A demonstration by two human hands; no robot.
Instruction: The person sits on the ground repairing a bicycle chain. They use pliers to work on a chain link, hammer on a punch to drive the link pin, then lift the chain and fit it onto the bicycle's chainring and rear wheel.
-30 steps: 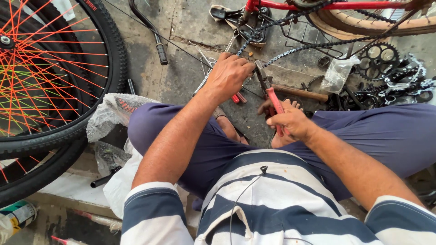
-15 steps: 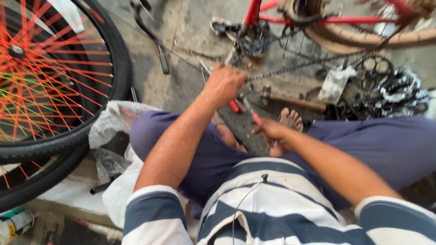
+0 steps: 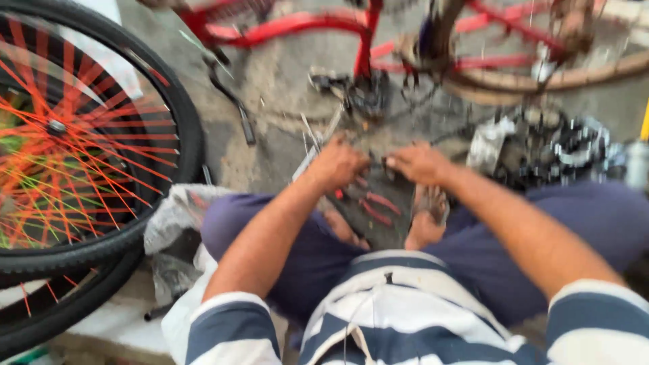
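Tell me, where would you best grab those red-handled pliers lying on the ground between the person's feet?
Probably by the two red handles of the pliers, coming from above on the near side. They lie flat and slightly spread, below both hands; the jaw end is blurred and seems tucked under the left hand.

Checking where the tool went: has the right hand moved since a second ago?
Yes. The right hand has gone forward from beside the person's bare foot to the ground ahead of it, near the left hand, leaving the red-handled pliers.
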